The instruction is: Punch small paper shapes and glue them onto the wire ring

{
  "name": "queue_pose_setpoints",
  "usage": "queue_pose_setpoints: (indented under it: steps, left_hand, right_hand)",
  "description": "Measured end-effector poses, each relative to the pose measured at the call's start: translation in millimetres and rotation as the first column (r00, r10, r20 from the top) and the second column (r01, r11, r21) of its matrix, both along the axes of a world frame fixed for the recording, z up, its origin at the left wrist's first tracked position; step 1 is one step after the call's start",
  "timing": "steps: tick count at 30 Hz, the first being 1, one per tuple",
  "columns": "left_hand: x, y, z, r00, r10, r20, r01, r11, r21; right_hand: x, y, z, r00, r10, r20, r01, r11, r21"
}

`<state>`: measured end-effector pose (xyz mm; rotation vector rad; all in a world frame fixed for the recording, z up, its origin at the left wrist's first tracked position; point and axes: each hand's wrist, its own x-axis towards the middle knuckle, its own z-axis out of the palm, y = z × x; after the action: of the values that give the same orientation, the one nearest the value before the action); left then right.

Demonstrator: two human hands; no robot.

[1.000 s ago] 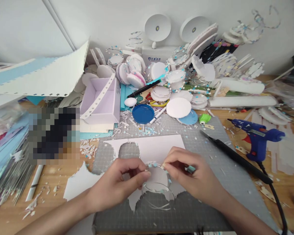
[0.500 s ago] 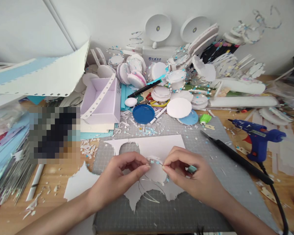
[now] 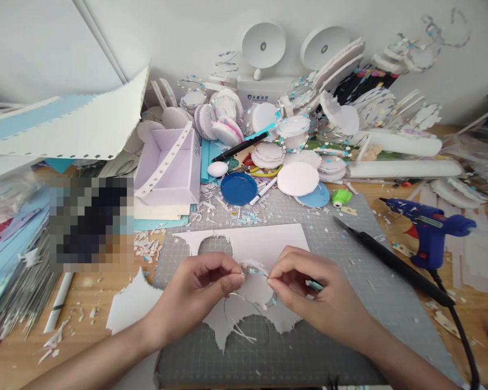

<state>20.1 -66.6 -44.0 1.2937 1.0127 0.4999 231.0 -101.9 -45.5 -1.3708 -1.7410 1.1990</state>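
My left hand (image 3: 195, 298) and my right hand (image 3: 309, 295) meet over the grey cutting mat (image 3: 329, 336). Both pinch a thin strip dotted with pale blue bits (image 3: 255, 269), curled into a loop whose loose ends hang down toward the mat. A small teal object (image 3: 315, 284) pokes out between the fingers of my right hand. Under the hands lies a white foam sheet with round holes cut out (image 3: 264, 244).
A blue glue gun (image 3: 429, 230) and a black stick tool (image 3: 390, 260) lie right of the mat. Behind it sit a blue lid (image 3: 238, 188), a white foam disc (image 3: 297, 179), a lilac open box (image 3: 168, 168) and heaps of decorated discs. Paper stacks fill the left.
The looped strip has shifted slightly left and its loose ends hang lower. Both hands have drawn a little closer to me and keep pinching it.
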Motion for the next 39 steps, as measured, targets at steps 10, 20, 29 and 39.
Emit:
queue_pose_setpoints:
  steps: [10,20,29,39]
  left_hand:
    - [-1,1,-6.6,0.978,0.055,0.2,0.013,0.947,-0.322]
    - [-1,6,-3.9,0.997,0.073,0.018,-0.07,0.986,-0.153]
    - [-3,9,-2.0,0.999,-0.023,-0.022,0.021,0.996,-0.087]
    - [0,4,1.8,0.996,0.038,-0.083,-0.029,0.993,0.111]
  right_hand:
    - [-1,4,3.2,1.0,-0.022,0.017,0.024,0.989,-0.144]
    - [-1,3,2.5,0.983,-0.183,0.027,0.185,0.968,-0.171]
    - [1,6,2.0,0.962,-0.27,0.036,0.273,0.951,-0.148]
    - [-2,5,3.2,0.975,-0.221,0.022,0.22,0.946,-0.238]
